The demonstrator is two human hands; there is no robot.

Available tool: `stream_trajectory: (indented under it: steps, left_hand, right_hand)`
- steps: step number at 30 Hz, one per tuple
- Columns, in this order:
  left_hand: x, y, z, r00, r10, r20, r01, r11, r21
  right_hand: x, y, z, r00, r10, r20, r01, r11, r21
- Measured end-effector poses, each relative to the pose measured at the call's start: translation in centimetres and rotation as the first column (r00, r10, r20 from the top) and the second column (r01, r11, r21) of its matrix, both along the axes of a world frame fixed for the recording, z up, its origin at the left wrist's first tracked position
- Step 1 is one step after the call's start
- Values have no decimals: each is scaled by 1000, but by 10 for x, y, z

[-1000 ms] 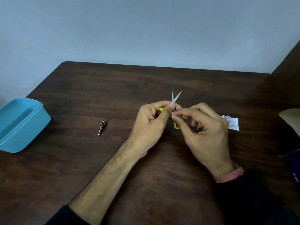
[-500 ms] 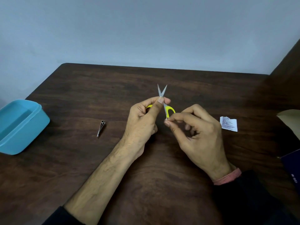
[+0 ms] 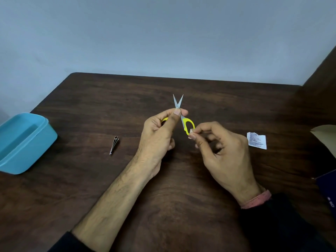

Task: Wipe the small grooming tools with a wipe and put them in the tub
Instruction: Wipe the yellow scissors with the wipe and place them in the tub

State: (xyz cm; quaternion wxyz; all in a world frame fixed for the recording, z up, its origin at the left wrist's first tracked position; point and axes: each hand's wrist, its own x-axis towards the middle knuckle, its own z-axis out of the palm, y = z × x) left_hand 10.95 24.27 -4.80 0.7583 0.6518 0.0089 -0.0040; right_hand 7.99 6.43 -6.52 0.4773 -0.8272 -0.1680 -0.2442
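Small scissors (image 3: 185, 122) with yellow handles and thin steel blades stand upright above the dark wooden table (image 3: 163, 197), blades slightly apart and pointing away. My left hand (image 3: 160, 135) grips them near the pivot, thumb on top. My right hand (image 3: 221, 151) pinches a tiny folded wipe (image 3: 191, 132) between thumb and forefinger against the right yellow handle loop. A metal nail clipper (image 3: 114, 145) lies on the table left of my hands. The open blue tub (image 3: 23, 142) sits at the left edge.
A torn white wipe sachet (image 3: 257, 140) lies right of my right hand. A brown cardboard piece (image 3: 325, 135) and a dark blue box (image 3: 327, 190) sit at the right edge. The table ends at a pale wall.
My right hand has slid with the wipe from the pivot down to the right handle loop. The scissors shifted slightly left and the blades narrowed a little.
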Motion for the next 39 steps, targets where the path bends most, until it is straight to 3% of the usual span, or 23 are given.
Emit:
stream_trajectory:
  steps: [3, 8, 17, 20, 23, 26, 31, 39]
  left_hand:
    - [0, 1, -1, 998, -55, 27, 53, 998, 44]
    - [1, 1, 3, 993, -117, -20, 117, 993, 2]
    - [4, 6, 1, 992, -120, -31, 117, 988, -98]
    - [5, 7, 1, 995, -85, -43, 79, 987, -139]
    - [4, 7, 1, 995, -91, -52, 82, 986, -143]
    - [2, 4, 1, 994, -87, -69, 78, 990, -118]
    - [2, 7, 5, 984, -136, -117, 128, 989, -67]
    - [2, 7, 2, 987, -133, -94, 132, 991, -13]
  right_hand:
    - [4, -1, -2, 978, 114, -172, -78, 976, 201]
    - [13, -8, 2, 964, 136, -227, -29, 907, 420]
    - [18, -9, 8, 950, 170, -263, 10, 822, 569]
    - [17, -13, 9, 984, 15, -178, 70, 885, 460]
    - [8, -15, 13, 970, -210, 118, 191, 969, 156]
    - [-1, -7, 12, 941, -164, 295, 194, 978, -74]
    - [3, -5, 5, 951, -49, 304, 130, 959, -252]
    - [7, -8, 4, 956, -102, 276, 176, 949, -261]
